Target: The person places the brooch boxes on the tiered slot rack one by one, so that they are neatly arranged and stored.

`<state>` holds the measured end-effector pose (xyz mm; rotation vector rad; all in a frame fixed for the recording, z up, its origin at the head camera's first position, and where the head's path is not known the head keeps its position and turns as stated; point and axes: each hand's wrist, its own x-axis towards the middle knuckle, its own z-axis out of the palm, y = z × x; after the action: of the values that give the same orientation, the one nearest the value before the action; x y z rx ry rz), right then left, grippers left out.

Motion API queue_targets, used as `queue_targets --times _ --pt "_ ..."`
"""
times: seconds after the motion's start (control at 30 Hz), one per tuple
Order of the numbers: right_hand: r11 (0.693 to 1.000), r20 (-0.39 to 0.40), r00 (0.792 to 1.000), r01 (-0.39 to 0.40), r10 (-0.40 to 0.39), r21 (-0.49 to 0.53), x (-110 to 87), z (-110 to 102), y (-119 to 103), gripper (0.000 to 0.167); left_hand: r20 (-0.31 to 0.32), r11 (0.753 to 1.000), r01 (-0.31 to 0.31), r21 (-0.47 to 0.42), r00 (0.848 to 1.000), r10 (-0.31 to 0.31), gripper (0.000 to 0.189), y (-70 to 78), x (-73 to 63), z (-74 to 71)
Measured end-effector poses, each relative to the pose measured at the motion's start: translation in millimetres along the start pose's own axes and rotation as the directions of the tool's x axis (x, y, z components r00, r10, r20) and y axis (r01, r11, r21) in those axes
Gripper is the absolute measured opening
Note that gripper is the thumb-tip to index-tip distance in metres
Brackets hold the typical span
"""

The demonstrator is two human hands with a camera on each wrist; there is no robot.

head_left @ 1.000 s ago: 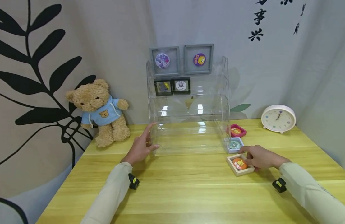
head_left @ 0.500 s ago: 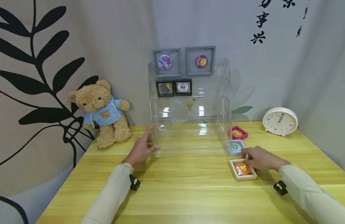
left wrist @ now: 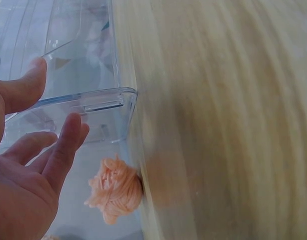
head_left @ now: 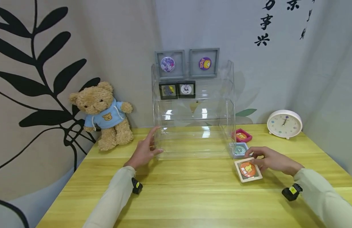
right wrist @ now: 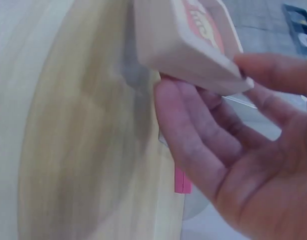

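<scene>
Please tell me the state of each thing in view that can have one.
Clear rack: standing, partly loaded
Left hand: at rack's side, thumb and fingers apart
Wooden frame: tilted, pinched by right hand
Gray frames: upright, top tier
Black frames: upright, second tier
Pink frame: lying on table
Blue frame: lying on table
Clock: standing upright
Teddy bear: upright, dressed

Pale backdrop (head_left: pixel 121 41) with black leaf print (head_left: pixel 27 86) and Chinese characters (head_left: pixel 266 21) behind a wood-grain table (head_left: pixel 179 196).
</scene>
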<state>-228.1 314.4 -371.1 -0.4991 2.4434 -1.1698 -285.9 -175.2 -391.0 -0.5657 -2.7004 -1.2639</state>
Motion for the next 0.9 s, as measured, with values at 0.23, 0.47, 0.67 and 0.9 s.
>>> queue_targets --times 0.23,0.47,0.67,0.9 --pt "0.993 0.045 0.999 0.024 -0.03 0.116 -9.4 -11.5 -6.8 0.033 0.015 1.0 0.018 0.003 1.0 -0.018 0.098 -0.9 -0.8 0.6" --pt "0.992 -0.016 0.996 0.09 -0.089 0.089 -7.5 -18.6 -21.8 0.031 0.007 1.0 0.012 0.009 1.0 -0.012 0.099 1.5 -0.2 -2.0" --pt "0.991 -0.107 0.988 0.121 -0.115 0.053 -2.0 -25.5 -46.1 0.03 0.005 1.0 0.015 0.021 1.0 -0.015 0.098 2.4 -0.1 -2.7" --pt "0.987 -0.214 0.964 0.162 -0.155 0.017 7.7 -36.0 -79.4 0.031 0.011 0.999 0.024 0.026 1.0 -0.024 0.097 2.1 0.5 -1.2"
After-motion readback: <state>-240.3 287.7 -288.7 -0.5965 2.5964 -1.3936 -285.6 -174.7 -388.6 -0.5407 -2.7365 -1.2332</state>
